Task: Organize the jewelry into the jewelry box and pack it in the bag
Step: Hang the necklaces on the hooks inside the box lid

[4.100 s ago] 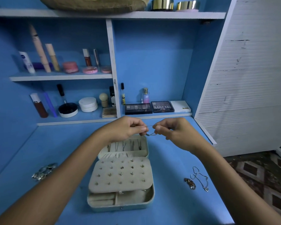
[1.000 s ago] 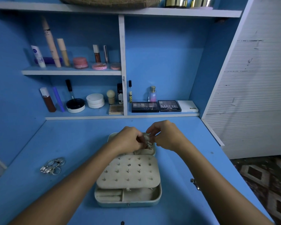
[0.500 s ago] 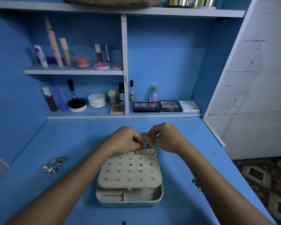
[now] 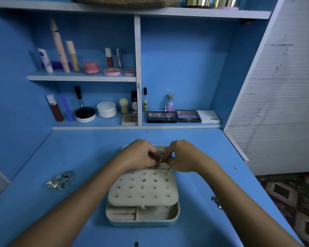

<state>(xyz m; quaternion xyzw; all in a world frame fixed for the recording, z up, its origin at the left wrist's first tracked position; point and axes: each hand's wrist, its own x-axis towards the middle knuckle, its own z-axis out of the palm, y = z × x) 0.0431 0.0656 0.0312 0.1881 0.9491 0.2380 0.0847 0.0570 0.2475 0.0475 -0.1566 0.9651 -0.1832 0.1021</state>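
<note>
Looking down from nearest to farthest, I see the jewelry box [image 4: 142,213] lying open on the blue counter [image 4: 89,157] between my forearms. Its near tray has ring rolls on the left and an open compartment on the right. Over the tray rests the pale stud panel [image 4: 142,188], dotted with rows of small earrings. Just beyond the panel, over the box's far lid section, both my hands meet. My left hand [image 4: 139,155] has its fingers curled in, pinching a small dark chain [image 4: 163,161] at the tips. My right hand [image 4: 183,155] pinches the same chain from the other side, thumb and forefinger closed on it. The chain sits low against the lid's lining, mostly hidden by my fingertips, so I cannot tell whether it is hooked on.

To the left on the counter, well apart from the box, lies a cluster of silver rings [image 4: 60,180]. To the right, beside my right forearm, a small metal piece [image 4: 216,202] peeks out, partly hidden.

Farther back, the low shelf [image 4: 136,127] carries eyeshadow palettes [image 4: 174,116], a white compact, bottles and a brush. The upper left shelf holds tubes and pink jars.
</note>
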